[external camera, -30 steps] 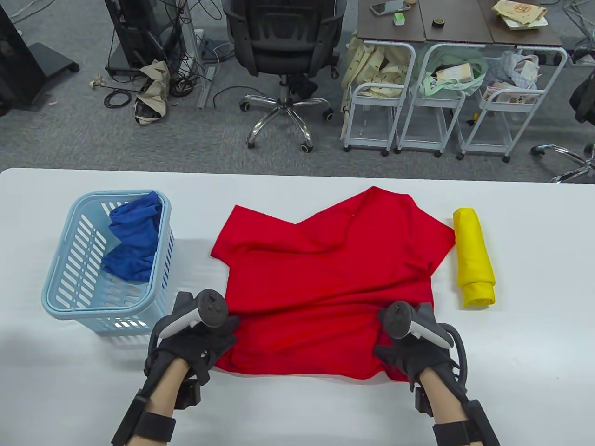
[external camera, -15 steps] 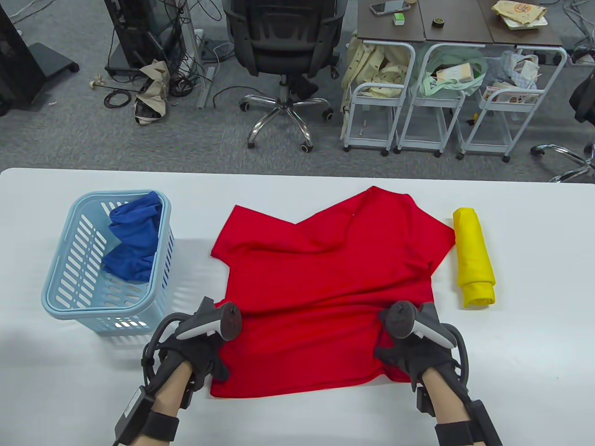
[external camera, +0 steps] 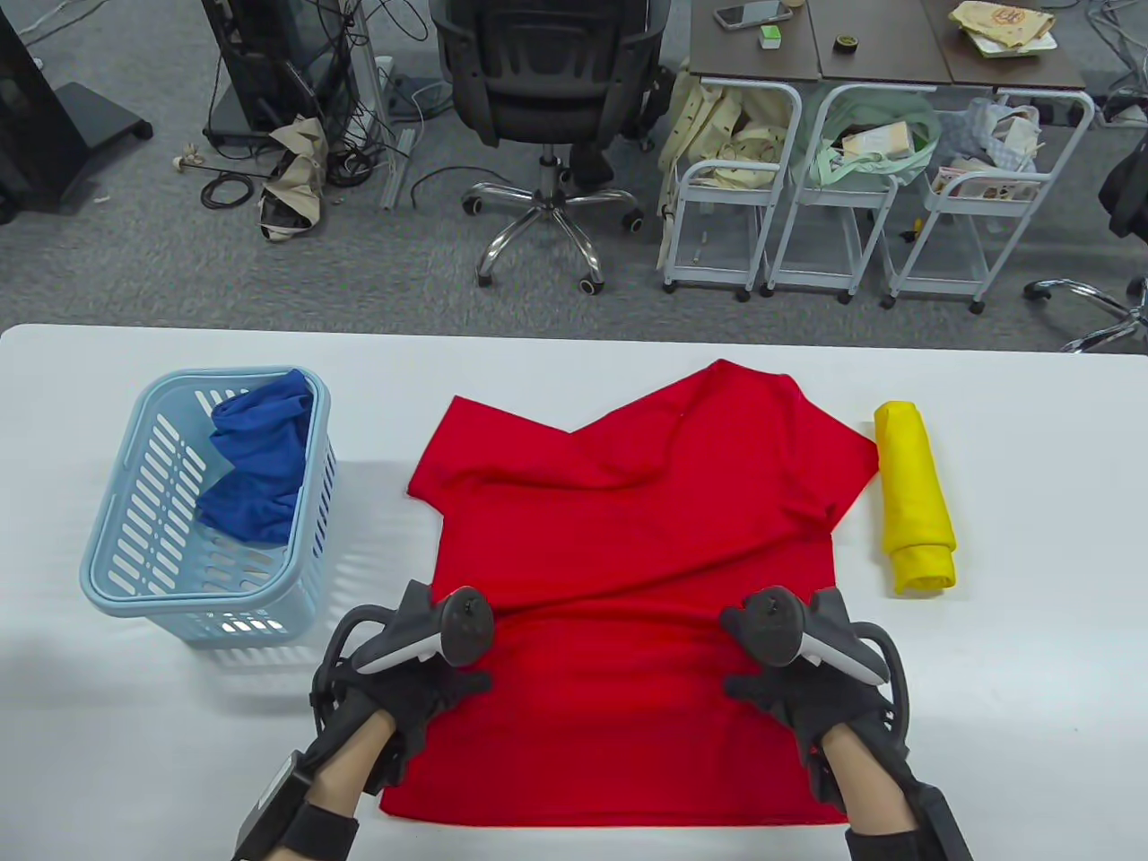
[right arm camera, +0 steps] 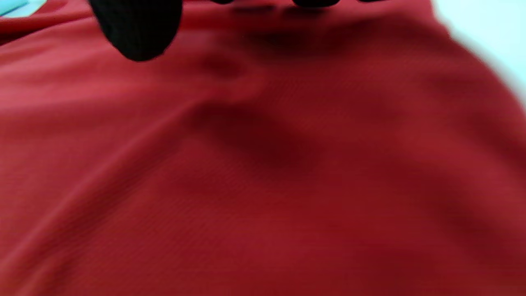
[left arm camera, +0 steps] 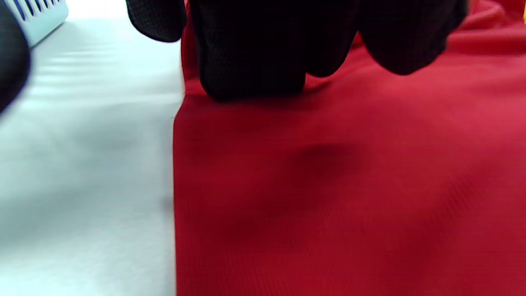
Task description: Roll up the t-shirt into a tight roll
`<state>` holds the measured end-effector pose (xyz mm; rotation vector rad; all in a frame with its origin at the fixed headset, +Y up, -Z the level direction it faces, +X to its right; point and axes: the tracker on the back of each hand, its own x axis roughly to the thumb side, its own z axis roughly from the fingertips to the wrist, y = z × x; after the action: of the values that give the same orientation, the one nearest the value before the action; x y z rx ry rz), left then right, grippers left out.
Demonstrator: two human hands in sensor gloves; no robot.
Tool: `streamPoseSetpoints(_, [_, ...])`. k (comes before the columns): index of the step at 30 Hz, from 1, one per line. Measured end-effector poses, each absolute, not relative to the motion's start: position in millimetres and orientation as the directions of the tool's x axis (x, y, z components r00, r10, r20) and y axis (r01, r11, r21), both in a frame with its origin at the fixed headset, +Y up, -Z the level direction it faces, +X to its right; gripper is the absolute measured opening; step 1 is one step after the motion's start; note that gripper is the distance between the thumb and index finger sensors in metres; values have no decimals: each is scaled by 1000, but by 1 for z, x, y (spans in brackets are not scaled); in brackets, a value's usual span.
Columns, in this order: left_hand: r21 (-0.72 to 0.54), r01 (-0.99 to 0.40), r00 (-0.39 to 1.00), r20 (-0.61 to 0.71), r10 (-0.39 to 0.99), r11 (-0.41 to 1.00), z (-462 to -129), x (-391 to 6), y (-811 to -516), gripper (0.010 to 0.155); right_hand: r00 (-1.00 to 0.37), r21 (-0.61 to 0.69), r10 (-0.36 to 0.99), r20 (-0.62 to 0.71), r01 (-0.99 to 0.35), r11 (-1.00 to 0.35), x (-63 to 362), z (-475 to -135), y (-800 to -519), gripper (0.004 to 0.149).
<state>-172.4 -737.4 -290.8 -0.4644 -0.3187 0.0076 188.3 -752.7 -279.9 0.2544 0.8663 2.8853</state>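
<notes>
The red shirt (external camera: 628,574) lies spread on the white tabletop (external camera: 1031,682) between a blue basket (external camera: 117,574) and a yellow roll (external camera: 913,498). The left hand (external camera: 404,691) and right hand (external camera: 807,695) rest on its near part, fingers (left arm camera: 250,61) pressing the cloth; whether they grip it, I cannot tell.

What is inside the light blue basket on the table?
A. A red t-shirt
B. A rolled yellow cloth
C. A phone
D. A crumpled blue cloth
D: the table view shows a crumpled blue cloth lying inside the light blue basket, while the yellow roll and the red t-shirt lie on the table outside it.
</notes>
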Motion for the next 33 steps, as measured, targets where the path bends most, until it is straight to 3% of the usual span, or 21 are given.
streamPoseSetpoints(2, [-388,1,949,290,121,922,-293,-175,-740,63,-986,541,94,134,-7,-841,186,-280,-748,71])
streamPoseSetpoints(4, [-343,-35,945,294,143,939,-295,-176,-743,64,-991,487,71,116,-5,-873,186,-280,-737,56])
streamPoseSetpoints(8, [-460,-6,955,261,142,888,-300,-179,-762,71,-997,466,47,63,-12,-884,190,-278,-735,47])
streamPoseSetpoints(10, [-463,25,954,275,116,886,-299,-175,-761,70,-999,429,30,44,-9,-903,190,-278,-733,53])
streamPoseSetpoints(14, [-358,55,943,327,70,932,-292,-162,-740,58,-992,445,97,80,-51,-894,182,-282,-741,83])
streamPoseSetpoints(16, [-351,24,929,354,109,936,-289,-160,-739,56,-987,511,138,88,-74,-856,178,-285,-754,88])
streamPoseSetpoints(19, [-339,-49,931,326,166,939,-290,-165,-729,57,-995,587,29,100,35,-809,178,-287,-773,89])
streamPoseSetpoints(21, [-275,-86,939,298,170,958,-292,-169,-723,59,-987,592,139,79,-65,-803,184,-287,-768,97])
streamPoseSetpoints(23, [-291,-85,947,273,168,953,-296,-172,-727,64,-994,595,43,102,26,-803,189,-285,-762,102])
streamPoseSetpoints(27, [-464,-4,969,215,117,886,-306,-170,-762,72,-993,555,-66,100,110,-824,194,-279,-750,103])
streamPoseSetpoints(29, [-532,96,973,227,33,841,-308,-168,-774,74,-996,547,-16,87,61,-835,194,-278,-749,103])
streamPoseSetpoints(31, [-448,155,965,261,-37,880,-308,-163,-759,73,-994,551,56,89,2,-834,191,-279,-750,98])
streamPoseSetpoints(33, [-351,109,972,236,-24,930,-311,-157,-744,70,-989,555,105,102,-31,-831,184,-282,-754,91])
